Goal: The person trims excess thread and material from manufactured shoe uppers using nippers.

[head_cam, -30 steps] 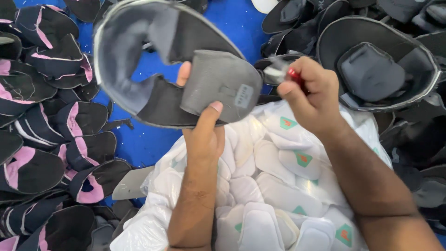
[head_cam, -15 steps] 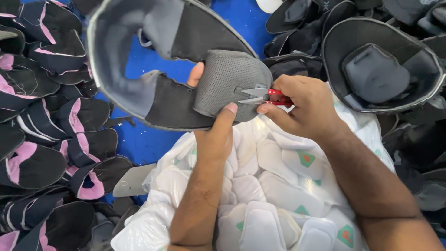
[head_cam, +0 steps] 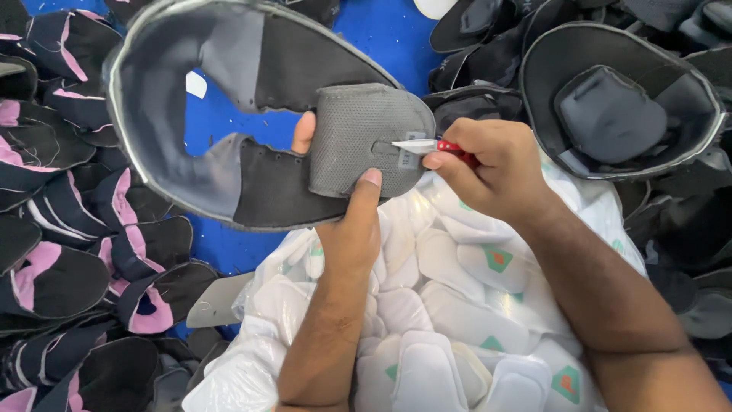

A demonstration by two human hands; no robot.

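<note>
While one flat dark shoe upper point(head_cam: 252, 114) hangs over the blue bench point(head_cam: 381, 34), the left hand point(head_cam: 347, 221) has its fingers clamped on the upper's grey tongue point(head_cam: 358, 137); the right hand point(head_cam: 496, 168) pinches one red-handled snip point(head_cam: 427, 145) against it. White insoles in a clear bag point(head_cam: 450, 305) lie below, with dark pink-trimmed uppers point(head_cam: 69, 259) piled left.

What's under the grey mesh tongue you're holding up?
Under the grey mesh tongue lies the dark shoe upper, with the left hand gripping both; its fingers show past the edge. Below is a bag of white pads. The palm-covered part is hidden.
</note>
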